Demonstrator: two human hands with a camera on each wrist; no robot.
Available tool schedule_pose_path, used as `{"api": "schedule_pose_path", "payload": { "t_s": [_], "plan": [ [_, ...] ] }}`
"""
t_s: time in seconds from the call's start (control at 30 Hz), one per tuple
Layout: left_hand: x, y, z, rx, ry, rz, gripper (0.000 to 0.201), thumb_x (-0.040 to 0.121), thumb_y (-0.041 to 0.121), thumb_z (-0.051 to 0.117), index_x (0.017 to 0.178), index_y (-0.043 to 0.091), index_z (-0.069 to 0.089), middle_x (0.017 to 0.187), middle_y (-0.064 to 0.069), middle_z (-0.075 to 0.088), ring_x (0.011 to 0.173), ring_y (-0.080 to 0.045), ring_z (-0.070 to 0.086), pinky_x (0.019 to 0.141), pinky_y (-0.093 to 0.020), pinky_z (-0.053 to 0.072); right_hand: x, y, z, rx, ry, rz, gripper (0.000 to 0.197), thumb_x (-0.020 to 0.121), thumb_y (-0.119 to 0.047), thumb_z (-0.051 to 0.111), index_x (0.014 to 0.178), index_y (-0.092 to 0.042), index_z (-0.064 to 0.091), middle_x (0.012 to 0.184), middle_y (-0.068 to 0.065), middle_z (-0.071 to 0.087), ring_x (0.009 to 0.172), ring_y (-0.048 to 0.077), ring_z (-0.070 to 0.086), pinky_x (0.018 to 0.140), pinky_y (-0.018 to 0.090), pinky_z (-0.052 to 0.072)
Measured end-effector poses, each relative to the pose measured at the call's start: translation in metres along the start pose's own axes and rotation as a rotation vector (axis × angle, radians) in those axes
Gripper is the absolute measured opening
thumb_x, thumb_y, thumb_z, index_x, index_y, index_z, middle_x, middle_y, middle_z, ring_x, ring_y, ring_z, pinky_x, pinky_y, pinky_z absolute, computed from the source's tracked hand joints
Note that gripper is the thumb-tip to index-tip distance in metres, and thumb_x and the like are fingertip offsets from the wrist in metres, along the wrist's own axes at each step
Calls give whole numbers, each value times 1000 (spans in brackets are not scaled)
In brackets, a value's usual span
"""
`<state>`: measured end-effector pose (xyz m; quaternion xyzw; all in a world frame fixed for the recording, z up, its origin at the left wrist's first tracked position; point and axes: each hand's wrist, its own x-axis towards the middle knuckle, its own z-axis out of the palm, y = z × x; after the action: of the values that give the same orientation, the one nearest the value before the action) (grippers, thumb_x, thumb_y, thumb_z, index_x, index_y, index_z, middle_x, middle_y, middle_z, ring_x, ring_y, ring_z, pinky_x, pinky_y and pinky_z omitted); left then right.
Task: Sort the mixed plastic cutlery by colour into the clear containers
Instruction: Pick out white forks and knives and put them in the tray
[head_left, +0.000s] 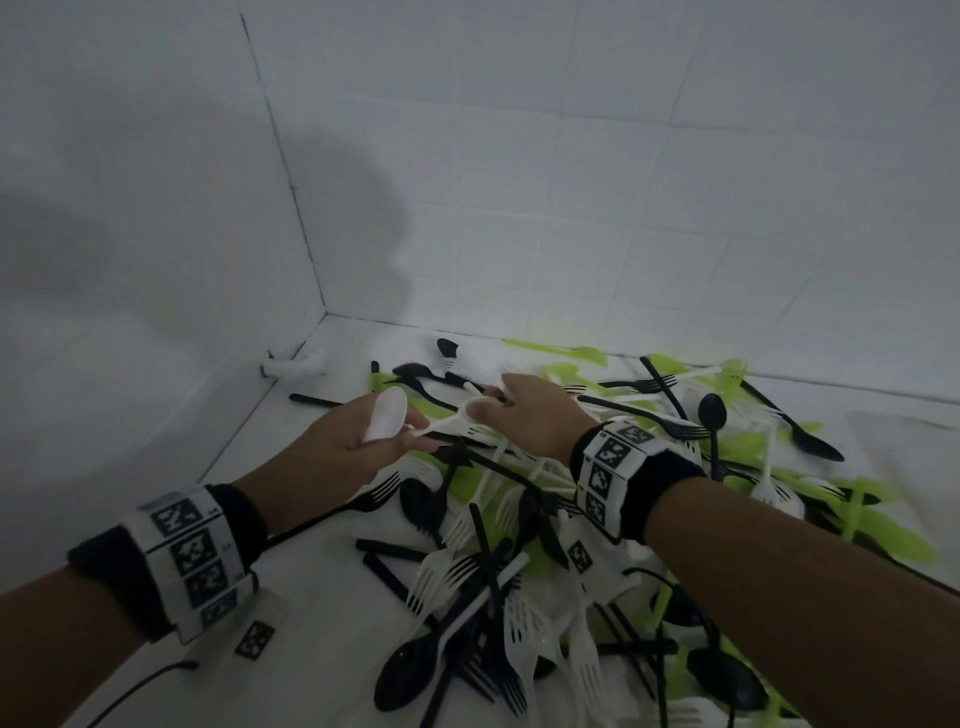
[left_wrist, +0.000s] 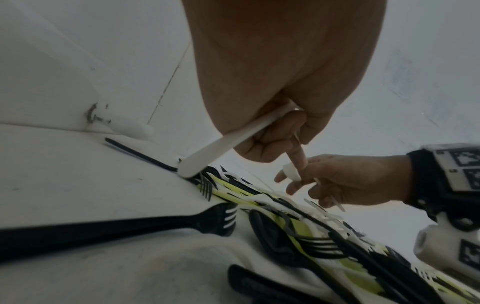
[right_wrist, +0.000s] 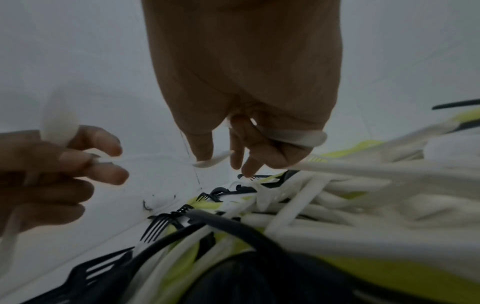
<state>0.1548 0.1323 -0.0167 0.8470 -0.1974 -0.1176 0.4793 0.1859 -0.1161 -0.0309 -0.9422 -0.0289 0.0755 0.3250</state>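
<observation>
A heap of mixed cutlery (head_left: 519, 545), black, white and lime green, lies on a white tiled counter in a corner. My left hand (head_left: 410, 431) grips a white spoon (head_left: 385, 413) above the heap's left edge; its handle (left_wrist: 233, 139) sticks out below the palm. Just to the right, my right hand (head_left: 488, 405) pinches another white spoon (right_wrist: 213, 161) between thumb and forefinger, with a further white piece (right_wrist: 293, 137) held under its curled fingers. The two hands almost touch. No clear container is in view.
White tiled walls (head_left: 623, 208) close the counter at the back and left. A lump of white filler (head_left: 296, 364) sits in the corner. Black forks (left_wrist: 182, 222) lie at the heap's near left edge. Bare counter (head_left: 322, 623) shows at the lower left, with a black cable (head_left: 140, 686).
</observation>
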Motion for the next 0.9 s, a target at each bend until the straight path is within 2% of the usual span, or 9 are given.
{"api": "schedule_pose_path", "payload": {
  "t_s": [0.07,0.13,0.2,0.27,0.37,0.47,0.57,0.67,0.9],
  "plan": [
    [-2,2,-4,-37,-20,-12,15,102,25,62,117,25,64,101,8,77,71,-32,51,62,-35,46,-2,0,2,51,35,-32,36,97,-45,59,79,-14,51,76,-2,54,69,14,49,64,32,39],
    [0,4,-7,18,-71,-80,25,99,34,65,123,29,61,106,3,74,72,-14,56,63,-26,49,0,-2,0,164,92,-77,33,97,-36,59,79,-8,56,75,6,60,70,18,54,71,39,49],
    [4,5,-8,93,-177,-170,35,99,44,62,131,29,57,109,8,74,85,1,61,83,-25,53,-1,-6,-2,233,69,-145,31,98,-32,60,79,-6,62,81,10,69,72,19,60,79,46,53],
    [13,10,-5,80,-272,-204,37,101,47,58,130,25,59,116,9,74,110,-4,65,105,-36,48,-5,-13,-3,270,21,-191,34,98,-35,64,74,-11,64,75,-2,69,69,7,60,77,39,54],
    [26,21,12,-182,-302,-251,15,105,22,55,117,15,61,96,-2,76,86,-17,72,84,-32,56,-10,-20,2,318,20,-201,29,97,-36,68,72,-21,68,75,-8,71,70,6,63,76,32,52],
    [39,33,34,-317,-199,-308,6,104,16,55,99,20,57,65,3,46,54,-11,41,55,-27,39,-17,-15,-1,330,85,-180,41,97,-41,63,71,-9,60,64,4,57,61,12,49,63,37,43],
    [51,32,46,-281,-204,-362,9,97,17,56,105,15,54,73,1,41,59,-11,35,56,-29,33,-20,11,-23,250,232,-31,43,101,-43,51,71,-14,43,65,3,45,61,15,43,59,34,36],
    [58,25,54,-193,-231,-387,42,87,25,55,129,21,51,87,-2,46,70,-14,41,60,-30,38,-16,62,-53,-3,342,121,33,103,-34,44,78,-14,51,72,0,54,73,24,54,62,33,37],
    [80,33,75,99,-157,-109,16,106,24,45,121,29,50,82,-4,63,62,-15,53,59,-31,44,-10,119,-93,-452,4,260,38,102,-9,44,130,-20,68,132,7,62,114,28,61,89,34,53]
  ]
}}
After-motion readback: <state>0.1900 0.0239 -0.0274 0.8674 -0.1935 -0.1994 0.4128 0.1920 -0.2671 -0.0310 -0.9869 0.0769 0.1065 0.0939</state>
